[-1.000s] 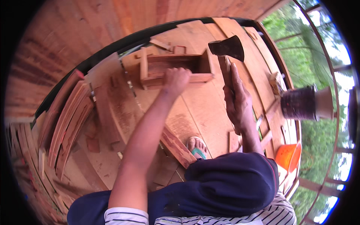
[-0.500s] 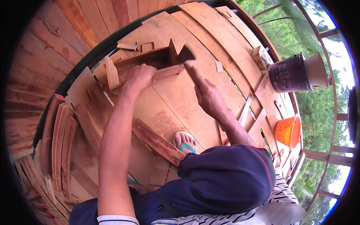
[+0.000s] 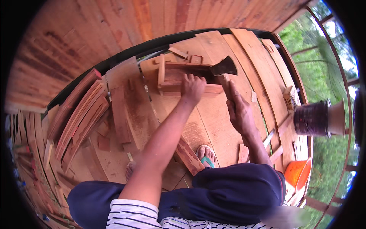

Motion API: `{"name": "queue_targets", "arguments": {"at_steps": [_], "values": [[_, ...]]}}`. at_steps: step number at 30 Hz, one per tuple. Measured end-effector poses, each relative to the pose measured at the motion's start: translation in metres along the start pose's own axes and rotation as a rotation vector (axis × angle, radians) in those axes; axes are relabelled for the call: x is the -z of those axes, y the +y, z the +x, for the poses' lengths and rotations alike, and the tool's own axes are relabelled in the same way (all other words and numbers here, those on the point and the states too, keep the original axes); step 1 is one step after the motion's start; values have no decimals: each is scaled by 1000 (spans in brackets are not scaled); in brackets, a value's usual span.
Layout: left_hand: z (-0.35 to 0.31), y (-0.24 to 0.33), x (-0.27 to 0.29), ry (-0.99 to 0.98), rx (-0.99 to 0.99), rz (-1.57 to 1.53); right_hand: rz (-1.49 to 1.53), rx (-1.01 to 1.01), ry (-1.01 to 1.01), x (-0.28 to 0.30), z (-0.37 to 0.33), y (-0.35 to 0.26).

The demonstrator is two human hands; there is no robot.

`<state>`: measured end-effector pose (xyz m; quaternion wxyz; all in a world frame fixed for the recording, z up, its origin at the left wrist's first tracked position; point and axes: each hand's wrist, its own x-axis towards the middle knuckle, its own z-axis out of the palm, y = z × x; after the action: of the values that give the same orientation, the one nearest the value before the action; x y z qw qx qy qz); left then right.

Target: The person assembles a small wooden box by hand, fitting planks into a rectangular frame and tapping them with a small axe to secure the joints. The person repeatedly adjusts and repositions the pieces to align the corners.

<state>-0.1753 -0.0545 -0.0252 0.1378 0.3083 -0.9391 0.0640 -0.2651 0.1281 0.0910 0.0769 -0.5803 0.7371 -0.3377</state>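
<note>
A small open-topped wooden box (image 3: 212, 88) lies on the plank floor in front of me. My left hand (image 3: 193, 89) is closed over its near side wall, the fingers curled inside the rim. In my right hand (image 3: 242, 114) is a hatchet (image 3: 225, 67), gripped by its wooden handle. Its dark, broad head is over the box's right end and hides part of it. Whether the blade touches the wood I cannot tell.
A stack of curved boards (image 3: 82, 114) lies to the left. Another board (image 3: 189, 154) lies beside my sandalled foot (image 3: 206, 155). At right stand a dark bucket (image 3: 312, 118) and an orange bucket (image 3: 297, 173). A plank wall (image 3: 152, 19) rises behind the box.
The whole view has shifted, so the box sits farther right in the picture. The hatchet has turned, showing more of its head's broad side. My left hand keeps hold of the box wall.
</note>
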Motion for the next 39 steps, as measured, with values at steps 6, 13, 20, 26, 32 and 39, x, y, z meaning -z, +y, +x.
{"name": "queue_targets", "arguments": {"at_steps": [6, 13, 20, 26, 32, 39], "values": [[-4, -20, 13, -92, -102, -139, 39, 318, -119, -13, 52, -45], [0, -13, -21, -180, -100, -240, -159, 302, -382, -52, 63, -24], [-5, -9, -23, -129, -127, -144, -102, 258, -286, -65, 56, -38], [-2, -16, -6, -107, -91, -285, -69, 151, -233, -36, 47, -54], [31, -37, 40, -586, -165, -352, -148, -107, 6, 33, 10, -17], [42, -41, 32, -757, -192, -326, -199, -290, -102, 19, -27, 35]]}}
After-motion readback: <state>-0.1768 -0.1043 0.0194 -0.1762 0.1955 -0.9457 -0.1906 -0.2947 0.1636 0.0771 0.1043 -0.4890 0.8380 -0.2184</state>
